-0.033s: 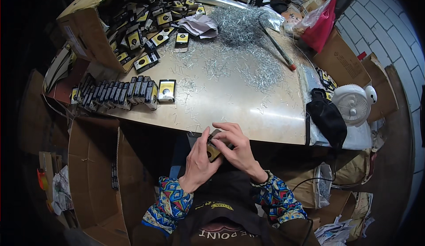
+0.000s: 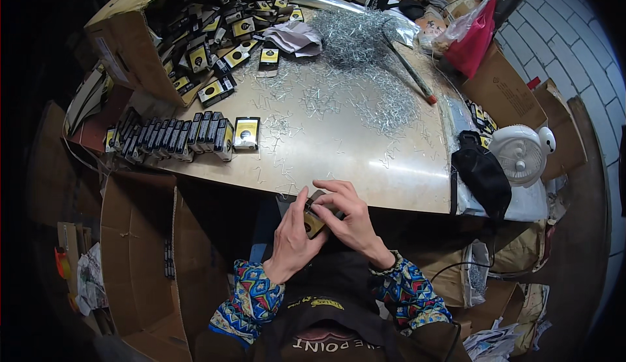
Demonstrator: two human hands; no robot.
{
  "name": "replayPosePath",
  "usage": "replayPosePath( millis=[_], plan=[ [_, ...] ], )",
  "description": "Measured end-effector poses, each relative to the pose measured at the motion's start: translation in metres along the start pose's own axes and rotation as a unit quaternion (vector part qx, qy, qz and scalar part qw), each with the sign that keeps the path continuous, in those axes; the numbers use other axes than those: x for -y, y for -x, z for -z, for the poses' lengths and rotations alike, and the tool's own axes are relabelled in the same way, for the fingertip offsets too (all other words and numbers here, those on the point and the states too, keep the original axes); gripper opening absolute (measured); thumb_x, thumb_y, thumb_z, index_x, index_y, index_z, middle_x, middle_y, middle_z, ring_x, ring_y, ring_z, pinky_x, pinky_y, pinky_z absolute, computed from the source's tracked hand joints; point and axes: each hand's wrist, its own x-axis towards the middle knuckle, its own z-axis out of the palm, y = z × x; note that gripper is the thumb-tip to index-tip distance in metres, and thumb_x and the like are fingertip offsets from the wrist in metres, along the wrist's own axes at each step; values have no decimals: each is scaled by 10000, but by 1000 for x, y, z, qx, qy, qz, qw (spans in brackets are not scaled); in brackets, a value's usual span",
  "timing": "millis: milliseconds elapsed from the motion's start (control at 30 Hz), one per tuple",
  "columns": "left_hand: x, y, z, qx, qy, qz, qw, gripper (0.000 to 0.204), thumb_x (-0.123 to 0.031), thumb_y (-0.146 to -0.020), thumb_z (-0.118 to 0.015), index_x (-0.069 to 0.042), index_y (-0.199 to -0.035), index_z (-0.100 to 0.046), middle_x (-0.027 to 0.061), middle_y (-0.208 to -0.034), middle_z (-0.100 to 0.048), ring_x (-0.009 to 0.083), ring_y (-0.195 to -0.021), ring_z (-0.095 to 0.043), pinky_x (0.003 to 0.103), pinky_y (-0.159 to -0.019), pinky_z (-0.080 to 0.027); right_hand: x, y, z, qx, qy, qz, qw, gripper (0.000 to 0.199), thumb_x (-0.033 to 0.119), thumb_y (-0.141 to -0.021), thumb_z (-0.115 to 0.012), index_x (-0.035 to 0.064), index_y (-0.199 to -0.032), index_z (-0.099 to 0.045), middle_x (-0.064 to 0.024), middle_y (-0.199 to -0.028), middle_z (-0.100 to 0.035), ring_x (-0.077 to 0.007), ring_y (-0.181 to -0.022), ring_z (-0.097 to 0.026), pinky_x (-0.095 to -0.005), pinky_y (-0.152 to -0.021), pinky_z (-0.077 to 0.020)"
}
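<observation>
Both of my hands are together at the near edge of the metal-topped table (image 2: 365, 166). My left hand (image 2: 290, 238) and my right hand (image 2: 355, 222) hold one small black-and-yellow box (image 2: 313, 222) between them, fingers wrapped over its top. On the table's left stands a row of the same small boxes (image 2: 173, 137), with one lying face up at its right end (image 2: 246, 132). A heap of small silver wire pieces (image 2: 355, 36) lies at the far side, and loose ones are scattered over the tabletop.
A large cardboard carton (image 2: 124, 43) full of small boxes sits at the far left. A thin rod with a red tip (image 2: 409, 69), a pink bag (image 2: 473, 36), a black pouch (image 2: 482, 176) and a white fan (image 2: 521, 153) are on the right. An open carton (image 2: 137, 258) stands on the floor.
</observation>
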Motion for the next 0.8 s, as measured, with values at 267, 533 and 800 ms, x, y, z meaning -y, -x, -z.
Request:
replayPosePath(
  millis=[267,533,800],
  plan=[
    [5,5,0,6,13,42,999,893,-148,-762,-783,17,-1457,-248,277,-1266,-522,432,-1132,-569,433,-916,-503,3,-4,-2,32,-73,-65,995,148,91,-829,-732,4,-947,-713,-178,-1239,-625,-296,-1151,-564,-365,-901,-492],
    [7,4,1,9,12,55,998,908,-170,-770,-783,18,-1464,-228,293,-1295,-503,440,-1160,-556,434,-926,-501,2,-4,-6,38,-18,-53,998,144,108,-837,-733,14,-946,-718,-180,-1244,-627,-291,-1137,-574,-351,-886,-501],
    [8,4,4,17,22,85,996,934,-172,-762,-786,16,-1470,-206,302,-1299,-498,443,-1144,-567,435,-921,-505,3,-5,-9,37,-13,-66,997,139,116,-843,-725,8,-930,-722,-175,-1235,-634,-277,-1136,-575,-351,-907,-484]
  ],
)
